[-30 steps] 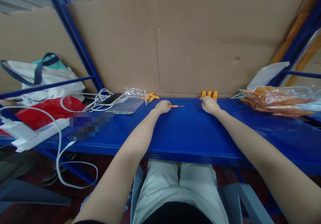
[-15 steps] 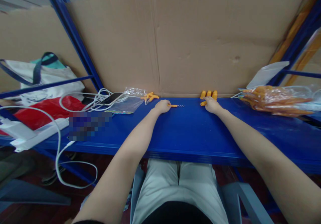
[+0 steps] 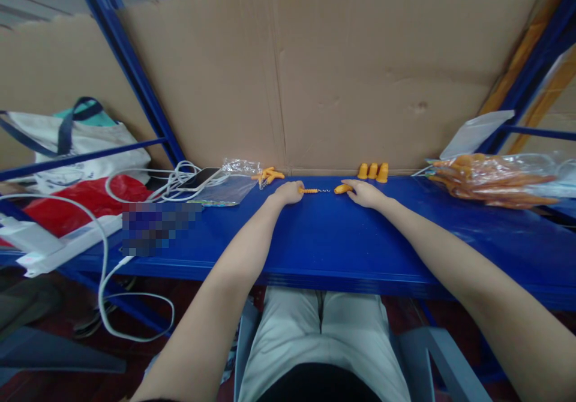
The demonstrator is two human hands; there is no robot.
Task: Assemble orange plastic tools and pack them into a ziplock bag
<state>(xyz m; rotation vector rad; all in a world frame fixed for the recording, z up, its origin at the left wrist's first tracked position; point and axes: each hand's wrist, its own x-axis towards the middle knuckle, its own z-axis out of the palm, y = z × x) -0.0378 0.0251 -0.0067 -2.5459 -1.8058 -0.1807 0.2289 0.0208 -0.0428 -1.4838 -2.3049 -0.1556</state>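
My left hand point(image 3: 288, 192) is closed on an orange ridged rod point(image 3: 310, 191) that points to the right. A thin silvery spiral point(image 3: 324, 191) extends from the rod's tip. Just right of the spiral, with a small gap between, my right hand point(image 3: 365, 194) is closed around a short orange tapered piece point(image 3: 342, 189). Three orange cup-shaped pieces point(image 3: 373, 171) stand upright in a row behind my right hand. To the left of my left hand, several orange pieces point(image 3: 270, 175) lie in a pile with a small metal chain or spiral.
A blue shelf table point(image 3: 342, 240) runs beneath, with a cardboard wall point(image 3: 342, 72) behind. Clear bags of orange pieces point(image 3: 490, 180) lie right. At left are a phone point(image 3: 203, 178), tangled white cables point(image 3: 180, 180), a power strip point(image 3: 67, 243), a red bag point(image 3: 90, 201) and a tote bag point(image 3: 90, 144).
My right hand has moved left, away from the three upright pieces, bringing the orange tapered piece near the spiral. My left hand has hardly moved.
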